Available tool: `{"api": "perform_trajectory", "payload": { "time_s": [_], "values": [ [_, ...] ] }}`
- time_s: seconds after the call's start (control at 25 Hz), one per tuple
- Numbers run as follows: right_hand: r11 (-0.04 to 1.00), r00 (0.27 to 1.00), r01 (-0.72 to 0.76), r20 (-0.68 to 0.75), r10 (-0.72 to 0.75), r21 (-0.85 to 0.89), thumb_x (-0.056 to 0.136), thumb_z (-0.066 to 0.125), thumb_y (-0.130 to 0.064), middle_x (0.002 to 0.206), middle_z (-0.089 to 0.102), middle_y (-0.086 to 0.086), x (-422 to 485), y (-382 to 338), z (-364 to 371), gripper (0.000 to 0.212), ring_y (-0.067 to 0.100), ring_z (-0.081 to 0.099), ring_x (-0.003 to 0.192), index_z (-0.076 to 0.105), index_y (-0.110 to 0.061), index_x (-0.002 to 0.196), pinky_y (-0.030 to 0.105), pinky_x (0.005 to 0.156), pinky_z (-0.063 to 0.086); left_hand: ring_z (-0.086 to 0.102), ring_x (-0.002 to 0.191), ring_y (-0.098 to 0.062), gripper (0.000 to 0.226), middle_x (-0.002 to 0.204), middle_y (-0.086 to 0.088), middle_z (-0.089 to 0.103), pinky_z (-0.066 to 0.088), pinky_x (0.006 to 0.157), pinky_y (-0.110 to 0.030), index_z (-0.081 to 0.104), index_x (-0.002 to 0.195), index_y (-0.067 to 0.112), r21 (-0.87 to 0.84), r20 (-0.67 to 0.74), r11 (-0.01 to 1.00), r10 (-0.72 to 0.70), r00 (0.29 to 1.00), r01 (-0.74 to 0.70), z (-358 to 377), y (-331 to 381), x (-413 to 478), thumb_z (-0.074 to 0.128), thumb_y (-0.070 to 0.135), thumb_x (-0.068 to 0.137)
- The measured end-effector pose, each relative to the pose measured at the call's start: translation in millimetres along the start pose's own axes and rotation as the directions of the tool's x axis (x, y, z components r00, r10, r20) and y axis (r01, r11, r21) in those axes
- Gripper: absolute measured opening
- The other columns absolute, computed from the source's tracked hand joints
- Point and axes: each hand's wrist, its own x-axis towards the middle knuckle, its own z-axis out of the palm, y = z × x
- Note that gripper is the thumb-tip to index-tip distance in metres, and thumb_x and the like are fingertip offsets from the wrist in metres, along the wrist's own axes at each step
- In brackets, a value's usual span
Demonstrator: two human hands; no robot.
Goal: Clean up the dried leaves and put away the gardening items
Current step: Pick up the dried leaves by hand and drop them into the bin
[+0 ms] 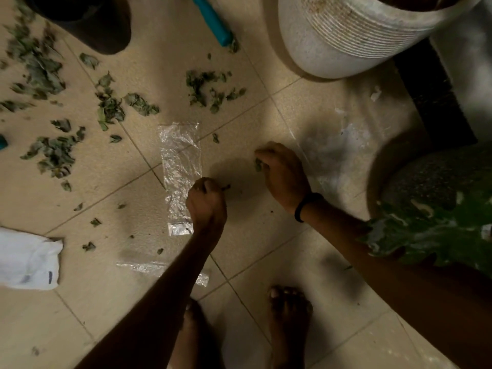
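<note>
Dried green leaves (56, 153) lie scattered over the beige tiled floor, mostly at the left and in a clump (210, 89) near the top middle. My left hand (206, 201) is curled just above the floor and pinches a small leaf bit at its fingertips. My right hand (282, 174) grips a dried leaf (258, 165) in its curled fingers. A clear plastic bag (181, 166) lies flat on the tiles beside my left hand. A teal tool handle (213, 21) lies at the top.
A large white ribbed pot (346, 43) stands at the top right, a dark pot (90, 22) at the top left, and a green-leaved plant pot (439, 203) at the right. A white bag (29, 259) lies at the left. A second clear plastic piece (149, 267) lies under my left forearm. My bare feet (288, 310) are at the bottom.
</note>
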Motion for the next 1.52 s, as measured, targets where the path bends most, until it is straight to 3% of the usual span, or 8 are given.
{"api": "perform_trajectory", "payload": {
  "time_s": [0.12, 0.24, 0.52, 0.76, 0.96, 1.2, 1.4, 1.52],
  "values": [
    [1.0, 0.997, 0.025, 0.067, -0.025, 0.001, 0.095, 0.05, -0.015, 0.121, 0.057, 0.012, -11.8, -0.7, 3.1, 0.028, 0.024, 0.058, 0.108, 0.065, -0.014, 0.119, 0.04, 0.088, 0.054, 0.058, 0.055, -0.002, 0.038, 0.069, -0.004, 0.061, 0.039, 0.047, -0.012, 0.06, 0.083, 0.0, 0.075, 0.021, 0.994, 0.081, 0.997, -0.082, -4.8, 12.3, 0.1, 0.04, 0.023, 0.106],
    [0.986, 0.981, 0.107, 0.175, -0.084, -0.126, 0.094, 0.05, -0.007, 0.124, 0.054, 0.015, -21.7, -6.4, 8.4, 0.029, 0.031, 0.052, 0.112, 0.064, -0.01, 0.12, 0.042, 0.09, 0.049, 0.046, 0.056, -0.01, 0.045, 0.063, 0.002, 0.048, 0.031, 0.051, -0.026, 0.051, 0.076, 0.01, 0.191, 0.054, 0.97, 0.141, 0.988, -0.149, -7.8, 9.5, 6.8, 0.047, 0.047, 0.102],
    [0.993, 0.994, -0.05, -0.089, 0.06, 0.105, 0.09, 0.062, -0.008, 0.085, 0.063, 0.008, 16.9, -19.8, 4.8, 0.012, 0.018, 0.058, 0.08, 0.073, -0.008, 0.083, 0.022, 0.072, 0.047, 0.056, 0.059, 0.012, 0.026, 0.068, 0.013, 0.057, 0.038, 0.055, -0.005, 0.059, 0.107, 0.01, 0.172, 0.087, 0.946, 0.263, 0.961, -0.274, -17.9, -0.7, -13.0, 0.066, 0.031, 0.095],
    [0.99, 0.989, 0.117, 0.077, -0.123, 0.073, 0.092, 0.063, -0.01, 0.097, 0.06, 0.007, 70.3, -58.8, 9.6, 0.014, 0.017, 0.055, 0.089, 0.074, -0.007, 0.1, 0.025, 0.078, 0.049, 0.062, 0.092, -0.014, 0.048, 0.124, -0.01, 0.057, 0.047, 0.07, -0.014, 0.037, 0.148, 0.016, 0.293, 0.233, 0.865, 0.348, 0.908, -0.407, -18.8, -28.9, -39.0, 0.038, 0.026, 0.101],
    [0.902, 0.902, 0.382, 0.292, -0.317, -0.2, 0.092, 0.05, 0.001, 0.11, 0.054, 0.013, 77.9, -61.5, 14.4, 0.02, 0.027, 0.053, 0.1, 0.068, -0.004, 0.099, 0.026, 0.07, 0.041, 0.055, 0.086, -0.016, 0.028, 0.11, 0.0, 0.048, 0.048, 0.065, -0.027, 0.041, 0.134, 0.019, 0.356, 0.257, 0.844, 0.325, 0.91, -0.402, -4.8, -36.5, -40.6, 0.035, 0.025, 0.108],
    [0.99, 0.999, -0.028, 0.036, 0.023, 0.141, 0.086, 0.065, -0.006, 0.068, 0.055, -0.005, 43.8, -37.7, -6.0, 0.024, 0.002, 0.047, 0.059, 0.062, -0.014, 0.063, 0.012, 0.058, 0.036, 0.05, 0.084, -0.015, 0.023, 0.097, 0.003, 0.048, 0.038, 0.065, -0.03, 0.044, 0.096, 0.02, 0.298, 0.232, 0.906, 0.236, 0.944, -0.3, -4.2, -25.1, -48.5, 0.028, 0.032, 0.107],
    [0.963, 0.983, -0.176, 0.081, 0.162, 0.203, 0.089, 0.066, -0.009, 0.076, 0.069, 0.014, 2.0, -22.0, -2.9, 0.015, 0.025, 0.065, 0.073, 0.072, 0.001, 0.079, 0.023, 0.062, 0.048, 0.051, 0.071, -0.002, 0.019, 0.084, 0.005, 0.053, 0.038, 0.053, -0.024, 0.045, 0.087, 0.02, 0.172, 0.079, 0.974, 0.138, 0.987, -0.15, -12.5, -37.0, -53.0, 0.049, 0.006, 0.099],
    [0.947, 0.984, -0.174, 0.077, 0.159, 0.268, 0.091, 0.067, -0.012, 0.1, 0.072, 0.008, -4.6, -33.1, 9.7, 0.016, 0.014, 0.065, 0.092, 0.073, -0.005, 0.104, 0.004, 0.072, 0.044, 0.061, 0.062, -0.008, 0.015, 0.079, 0.0, 0.063, 0.048, 0.052, -0.019, 0.05, 0.089, 0.018, 0.01, 0.021, 1.0, 0.02, 1.0, -0.02, -22.7, -45.2, -58.3, 0.061, 0.013, 0.098]
  ]
}}
